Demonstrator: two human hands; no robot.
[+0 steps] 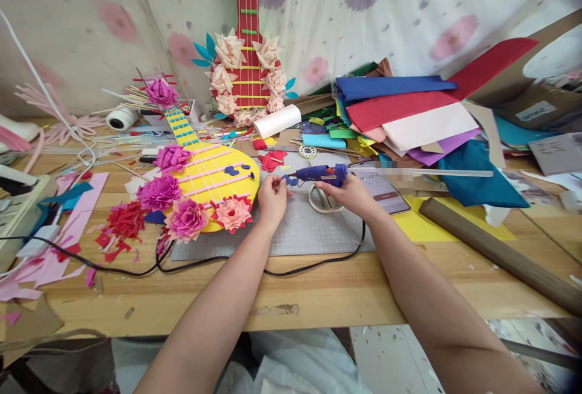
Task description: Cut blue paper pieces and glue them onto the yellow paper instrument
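Note:
My right hand (352, 193) grips a blue hot glue gun (322, 174), its nozzle pointing left and a long clear glue stick (454, 172) sticking out behind. Close to the nozzle, my left hand (271, 201) pinches a small blue paper piece (291, 181); whether the nozzle touches it I cannot tell. Just left of that hand lies a yellow paper lute (217, 170) with strings, pink strips and several dark blue bits on its body. Pink and magenta paper flowers (159, 193) line its left and lower edges. White-handled scissors (317, 199) rest under the glue gun.
A grey cutting mat (318, 236) lies beneath, crossed by a black cord (309, 273). Behind stands a red paper lute (248, 73). Coloured sheets (400, 109) pile up at right beside a phone (386, 194) and a brown tube (495, 251). Red scraps (126, 219) lie left.

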